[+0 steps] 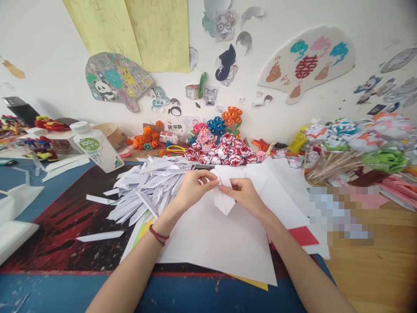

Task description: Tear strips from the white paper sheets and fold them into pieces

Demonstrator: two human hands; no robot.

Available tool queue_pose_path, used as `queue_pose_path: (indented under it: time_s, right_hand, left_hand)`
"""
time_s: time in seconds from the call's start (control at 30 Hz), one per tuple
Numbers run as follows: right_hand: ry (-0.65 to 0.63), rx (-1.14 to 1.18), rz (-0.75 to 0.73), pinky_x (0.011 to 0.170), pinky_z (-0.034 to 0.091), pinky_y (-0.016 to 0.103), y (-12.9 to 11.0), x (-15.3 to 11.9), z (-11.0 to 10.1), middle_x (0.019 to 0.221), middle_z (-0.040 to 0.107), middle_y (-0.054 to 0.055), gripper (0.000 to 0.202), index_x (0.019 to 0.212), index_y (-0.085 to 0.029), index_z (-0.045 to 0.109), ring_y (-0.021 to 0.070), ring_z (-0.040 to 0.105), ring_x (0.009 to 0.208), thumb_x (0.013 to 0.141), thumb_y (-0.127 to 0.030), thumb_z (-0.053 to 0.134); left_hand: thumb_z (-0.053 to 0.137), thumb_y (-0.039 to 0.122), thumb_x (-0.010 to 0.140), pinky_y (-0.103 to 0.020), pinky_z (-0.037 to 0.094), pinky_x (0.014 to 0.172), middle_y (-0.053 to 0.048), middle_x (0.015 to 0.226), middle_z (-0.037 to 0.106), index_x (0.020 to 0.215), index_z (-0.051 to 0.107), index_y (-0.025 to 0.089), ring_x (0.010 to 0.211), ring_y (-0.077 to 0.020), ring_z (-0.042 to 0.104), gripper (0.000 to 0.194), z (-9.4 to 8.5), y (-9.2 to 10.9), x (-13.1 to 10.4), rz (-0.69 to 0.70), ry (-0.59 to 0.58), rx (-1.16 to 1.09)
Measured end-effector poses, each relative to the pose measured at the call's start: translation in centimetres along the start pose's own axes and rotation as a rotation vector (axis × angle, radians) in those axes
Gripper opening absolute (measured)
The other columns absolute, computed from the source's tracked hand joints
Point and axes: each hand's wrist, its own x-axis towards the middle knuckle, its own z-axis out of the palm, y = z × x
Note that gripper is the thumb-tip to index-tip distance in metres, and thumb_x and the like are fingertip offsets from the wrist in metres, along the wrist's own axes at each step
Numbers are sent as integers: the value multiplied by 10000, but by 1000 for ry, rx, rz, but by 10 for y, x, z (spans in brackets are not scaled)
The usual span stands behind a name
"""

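Observation:
Between my two hands is a small folded piece of white paper point(224, 203), its pointed lower end toward me. My left hand point(196, 186) pinches its upper left edge between thumb and fingertips. From the other side, my right hand point(243, 193) grips it with the thumb in front; the other fingers are partly hidden. Both hands are above large white paper sheets point(224, 248) lying on the table. To the left of my left hand is a loose heap of folded white paper strips point(146, 187), and one strip point(100, 236) lies apart, nearer me.
A white bottle point(97, 147) stands at the back left. Along the wall sit red-and-white paper flowers point(228, 150) and orange craft flowers point(232, 118). Sticks with paper flowers point(335, 167) fill the right back. Red paper point(302, 236) lies by my right forearm. A dark red mat point(68, 226) covers the blue tabletop point(81, 291).

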Motion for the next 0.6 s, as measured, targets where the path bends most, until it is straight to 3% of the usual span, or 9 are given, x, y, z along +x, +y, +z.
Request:
queue_pose_path:
  time_s: [0.3,0.6]
  right_hand:
    - [-78,168,52,527,404,246,-3,-1,-2,688,646,24,371,763,-120,705,144,561,593,685,-482,718]
    - [-29,128,22,481,342,233,-2,-1,0,616,583,2,350,672,-121,667,117,497,544,712,-468,690]
  left_hand:
    - [644,355,753,-206,365,523,-41,776,693,757,697,136,591,-96,508,225,0,-1,0,-38,4,-20]
    - [624,357,770,-213,377,518,-39,768,701,748,703,144,584,-107,528,228,2,0,-1,-28,6,13]
